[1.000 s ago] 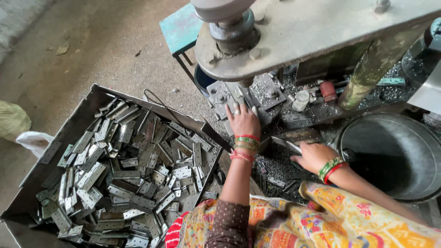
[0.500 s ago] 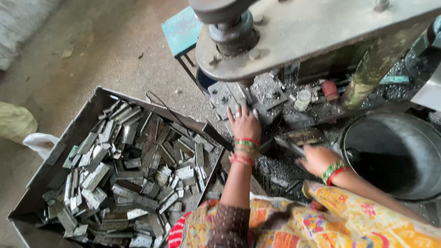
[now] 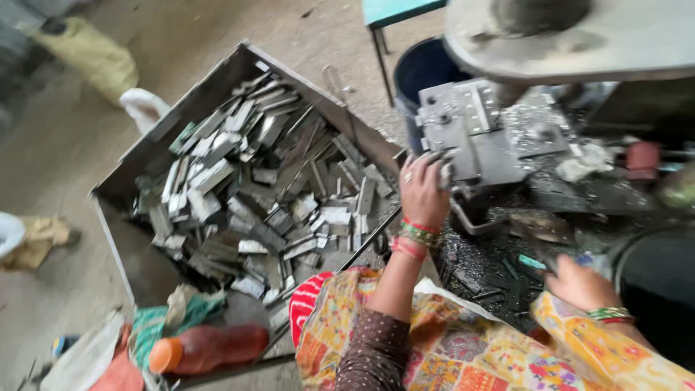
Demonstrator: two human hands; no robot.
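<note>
Die block [image 3: 470, 137] sits at 1 o'clock under the press. Left hand [image 3: 422, 190] has its fingers curled on the block's near-left edge; blur hides whether they pinch a piece. Right hand [image 3: 579, 284] rests at 4 o'clock on the littered bench [image 3: 499, 264]; grip cannot be told. Judged step: loading at the block. The next move calls for fingers clear of it. Half a second ago the left hand lay spread flat on the block. Crate [image 3: 239, 69] of strips at 9 o'clock, unchanged.

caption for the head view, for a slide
Left hand at a metal block beside a tray of metal strips; right hand low.
</note>
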